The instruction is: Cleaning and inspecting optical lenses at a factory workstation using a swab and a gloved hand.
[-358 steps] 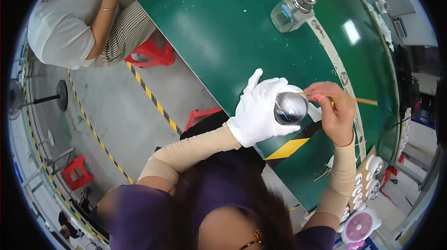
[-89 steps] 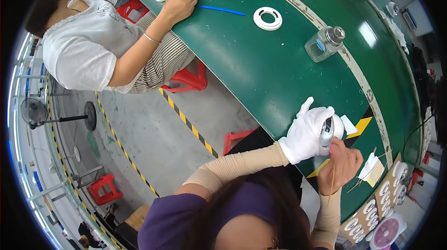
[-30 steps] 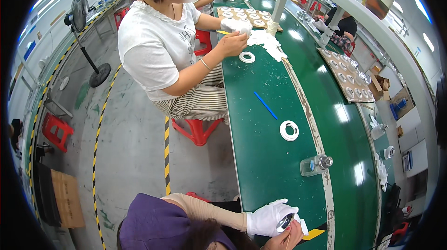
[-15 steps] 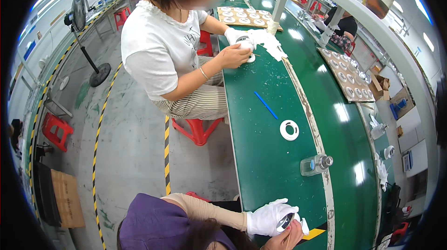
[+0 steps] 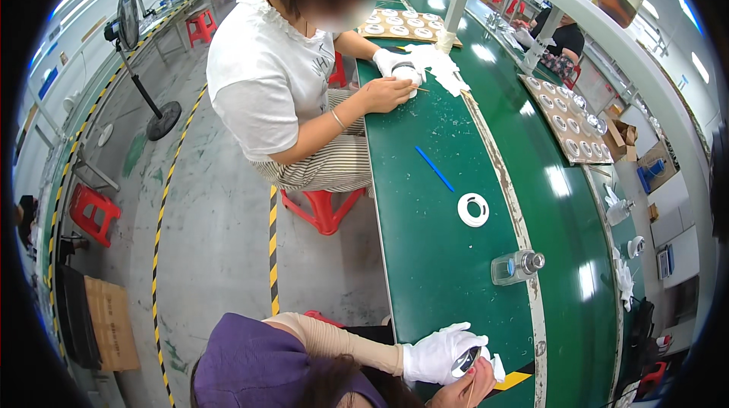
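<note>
In a white glove, my left hand [image 5: 434, 355] is closed round a small round part [image 5: 465, 362] with a dark, glossy face and a light rim. My bare right hand [image 5: 460, 388] is right beside it, pinching a thin pale stick [image 5: 471, 394] close to that face. Its exact contact with the part is too small to make out. Both hands are over the green table, low in the picture, next to a yellow-and-black tape strip [image 5: 516, 380]. Farther up the table lie a glass bottle with a metal cap [image 5: 513, 267] and a white ring [image 5: 473, 211].
A co-worker in a white T-shirt [image 5: 254, 81] sits farther along the green table [image 5: 425, 256], holding a white round part [image 5: 410, 74] and a thin stick. A blue stick [image 5: 434, 169] lies between us. Boards of white rings [image 5: 566, 119] stand beyond a pale divider. A fan [image 5: 129, 21] stands left.
The co-worker has leaned to the right and lower over the table, and the part in that person's hands has shifted right. My own hands look almost unchanged.
</note>
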Action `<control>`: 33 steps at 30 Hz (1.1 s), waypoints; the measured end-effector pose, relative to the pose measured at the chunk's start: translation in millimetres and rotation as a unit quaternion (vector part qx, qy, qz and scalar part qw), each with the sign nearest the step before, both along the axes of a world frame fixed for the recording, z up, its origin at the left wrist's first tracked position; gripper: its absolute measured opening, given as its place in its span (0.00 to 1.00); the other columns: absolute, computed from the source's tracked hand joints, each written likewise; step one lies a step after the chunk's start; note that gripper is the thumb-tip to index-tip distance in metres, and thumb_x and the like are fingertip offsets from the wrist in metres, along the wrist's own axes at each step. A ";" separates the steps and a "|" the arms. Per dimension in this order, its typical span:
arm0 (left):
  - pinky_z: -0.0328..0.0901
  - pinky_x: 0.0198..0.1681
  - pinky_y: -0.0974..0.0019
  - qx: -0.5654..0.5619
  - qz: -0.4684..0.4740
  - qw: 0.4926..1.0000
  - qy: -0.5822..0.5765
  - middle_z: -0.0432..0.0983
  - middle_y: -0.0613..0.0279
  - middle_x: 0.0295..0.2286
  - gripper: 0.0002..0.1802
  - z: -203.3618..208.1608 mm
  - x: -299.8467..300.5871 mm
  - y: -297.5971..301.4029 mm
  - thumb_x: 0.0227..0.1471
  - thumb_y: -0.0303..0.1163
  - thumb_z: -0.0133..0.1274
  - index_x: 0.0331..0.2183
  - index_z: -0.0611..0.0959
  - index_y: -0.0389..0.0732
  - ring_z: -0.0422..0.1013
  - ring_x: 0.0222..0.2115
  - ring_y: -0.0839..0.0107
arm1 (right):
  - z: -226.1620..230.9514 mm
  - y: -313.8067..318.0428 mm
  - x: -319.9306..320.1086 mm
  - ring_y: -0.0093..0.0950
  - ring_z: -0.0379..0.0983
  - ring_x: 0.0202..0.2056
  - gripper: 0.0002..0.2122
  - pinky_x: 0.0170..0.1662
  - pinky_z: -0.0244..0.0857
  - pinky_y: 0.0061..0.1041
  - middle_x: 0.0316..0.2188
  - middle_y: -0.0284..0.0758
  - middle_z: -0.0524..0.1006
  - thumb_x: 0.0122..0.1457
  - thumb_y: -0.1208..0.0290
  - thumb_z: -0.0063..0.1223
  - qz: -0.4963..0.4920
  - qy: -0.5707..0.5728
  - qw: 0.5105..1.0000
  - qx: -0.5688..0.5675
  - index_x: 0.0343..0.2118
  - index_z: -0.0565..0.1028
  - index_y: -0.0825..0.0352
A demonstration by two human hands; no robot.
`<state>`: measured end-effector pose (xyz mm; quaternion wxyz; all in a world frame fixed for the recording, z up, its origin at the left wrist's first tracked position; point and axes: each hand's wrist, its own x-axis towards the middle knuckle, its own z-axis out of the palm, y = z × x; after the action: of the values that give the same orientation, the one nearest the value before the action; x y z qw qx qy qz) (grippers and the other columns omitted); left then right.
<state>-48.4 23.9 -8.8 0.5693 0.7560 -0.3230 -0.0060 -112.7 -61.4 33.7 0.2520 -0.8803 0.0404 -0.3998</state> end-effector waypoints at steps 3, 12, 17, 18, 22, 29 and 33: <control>0.55 0.61 0.48 -0.002 -0.002 1.000 -0.002 0.74 0.53 0.44 0.36 -0.5 0.7 0.7 0.42 0.41 0.63 0.50 0.70 0.36 0.72 0.44 0.57 | 0.4 1.0 1.0 0.45 0.75 0.35 0.07 0.43 0.67 0.40 0.31 0.46 0.79 0.60 0.78 0.50 -0.003 -0.013 1.000 0.001 0.30 0.79 0.75; 0.55 0.61 0.48 -0.003 -0.012 1.000 0.007 0.74 0.52 0.44 0.36 2.3 -0.1 1.4 0.42 0.41 0.64 0.50 0.70 0.36 0.72 0.44 0.56 | -9.3 -8.3 -9.0 0.45 0.73 0.39 0.08 0.46 0.65 0.41 0.40 0.46 0.78 0.60 0.79 0.48 0.013 0.053 0.998 0.012 0.39 0.78 0.72; 0.56 0.61 0.47 -0.008 0.013 0.999 -0.031 0.73 0.50 0.43 0.36 7.0 -4.0 2.8 0.41 0.37 0.63 0.51 0.69 0.36 0.70 0.45 0.50 | -19.2 -9.9 -15.6 0.42 0.72 0.39 0.06 0.46 0.65 0.37 0.36 0.46 0.77 0.57 0.85 0.46 0.011 0.018 0.998 0.054 0.35 0.74 0.77; 0.56 0.61 0.47 -0.014 0.017 1.000 -0.015 0.73 0.49 0.43 0.37 5.7 -2.1 3.5 0.40 0.36 0.63 0.52 0.68 0.36 0.70 0.45 0.50 | -11.3 -6.4 -9.9 0.42 0.72 0.40 0.06 0.46 0.65 0.37 0.36 0.47 0.77 0.57 0.86 0.46 0.024 0.027 0.998 0.059 0.35 0.74 0.78; 0.55 0.61 0.47 -0.048 0.003 0.999 -0.016 0.72 0.48 0.43 0.42 5.6 -3.0 1.1 0.36 0.38 0.65 0.53 0.67 0.36 0.69 0.45 0.47 | -8.4 -5.6 -13.0 0.43 0.70 0.35 0.05 0.41 0.65 0.38 0.36 0.48 0.77 0.58 0.83 0.45 0.020 0.017 0.992 0.120 0.35 0.73 0.76; 0.61 0.55 0.49 0.019 -0.022 1.000 0.000 0.71 0.48 0.39 0.42 18.8 17.0 2.9 0.30 0.40 0.67 0.50 0.70 0.38 0.67 0.43 0.45 | 15.9 -5.1 -10.3 0.41 0.74 0.39 0.06 0.46 0.67 0.34 0.36 0.47 0.79 0.55 0.87 0.48 0.022 0.057 0.997 0.050 0.34 0.75 0.77; 0.59 0.57 0.48 0.009 0.016 0.998 -0.062 0.67 0.49 0.48 0.51 -1.0 9.7 -1.1 0.31 0.44 0.70 0.56 0.65 0.39 0.63 0.51 0.43 | 15.6 -7.6 -17.0 0.40 0.75 0.37 0.07 0.44 0.68 0.32 0.35 0.48 0.80 0.52 0.90 0.50 0.037 0.030 0.996 0.070 0.34 0.75 0.76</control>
<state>-38.7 22.8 -9.7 0.5416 0.7652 -0.3449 0.0471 -129.8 -69.0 49.3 0.3264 -0.8730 0.0428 -0.3598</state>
